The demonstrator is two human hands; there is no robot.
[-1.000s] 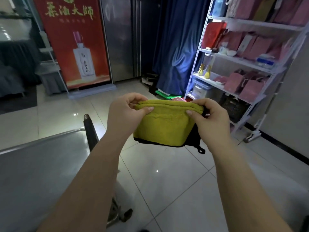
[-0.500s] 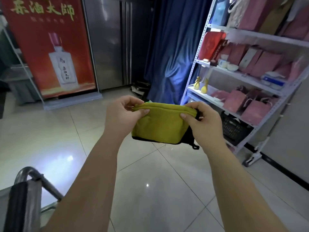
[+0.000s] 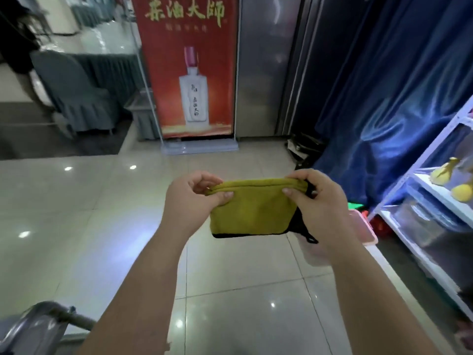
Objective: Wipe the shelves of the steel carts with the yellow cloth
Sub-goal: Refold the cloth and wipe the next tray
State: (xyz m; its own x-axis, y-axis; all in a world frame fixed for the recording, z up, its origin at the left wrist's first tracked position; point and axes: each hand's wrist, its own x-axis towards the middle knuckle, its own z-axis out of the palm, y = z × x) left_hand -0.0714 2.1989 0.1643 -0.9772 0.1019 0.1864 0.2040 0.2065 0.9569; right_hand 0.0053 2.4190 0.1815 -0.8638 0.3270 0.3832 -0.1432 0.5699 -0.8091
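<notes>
Head view: pinching folded yellow cloth (image 3: 253, 213) along its top edge with left hand (image 3: 189, 201) and right hand (image 3: 320, 201), fingers (image 3: 222, 196) of both curled onto the fold, mid-air over the tiled floor (image 3: 76, 226). Noted only a rail of one steel cart (image 3: 38, 326) at near left, well apart from cloth. Judged wiping not yet started; no shelf touched, all shelves left.

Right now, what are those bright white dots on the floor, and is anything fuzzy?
Head view: the dots are lights reflected in the glossy floor; the yellow cloth looks fairly sharp; the steel cart handle, bottom left, is blurred; the white shelf at the right edge leans from wide-angle bending.
</notes>
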